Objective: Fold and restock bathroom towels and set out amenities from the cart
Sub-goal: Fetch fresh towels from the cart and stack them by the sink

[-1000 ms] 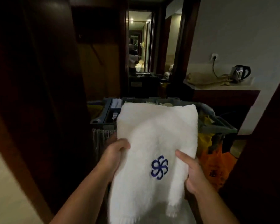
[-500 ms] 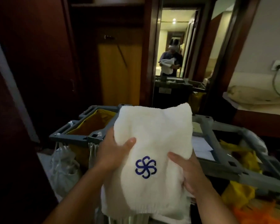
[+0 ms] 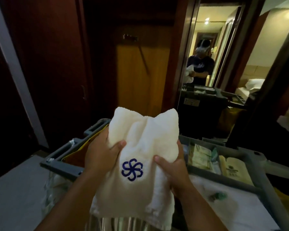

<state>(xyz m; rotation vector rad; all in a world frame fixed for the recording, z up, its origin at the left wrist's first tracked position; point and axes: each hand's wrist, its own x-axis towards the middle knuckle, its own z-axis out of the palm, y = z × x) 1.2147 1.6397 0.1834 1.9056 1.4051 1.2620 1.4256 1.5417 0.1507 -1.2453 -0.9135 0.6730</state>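
Observation:
I hold a white towel [image 3: 140,140] with a blue flower logo upright above the grey housekeeping cart [image 3: 237,179]. My left hand [image 3: 102,155] grips its left edge, thumb across the front. My right hand [image 3: 172,165] grips the right edge, thumb on the front. The towel is bunched inward between my hands, with two corners sticking up at the top. Amenity packets [image 3: 202,157] lie in the cart's tray compartments to the right of the towel.
A yellow bag [image 3: 77,152] hangs in the cart's left frame. Dark wooden wardrobe doors [image 3: 45,64] stand to the left and behind. A tall mirror [image 3: 212,52] ahead reflects me and the cart. White linen [image 3: 227,209] lies on the cart's lower right.
The view has come closer to the cart and turned left. My hands have pushed the towel's sides together, so its flat face is now gathered and narrower.

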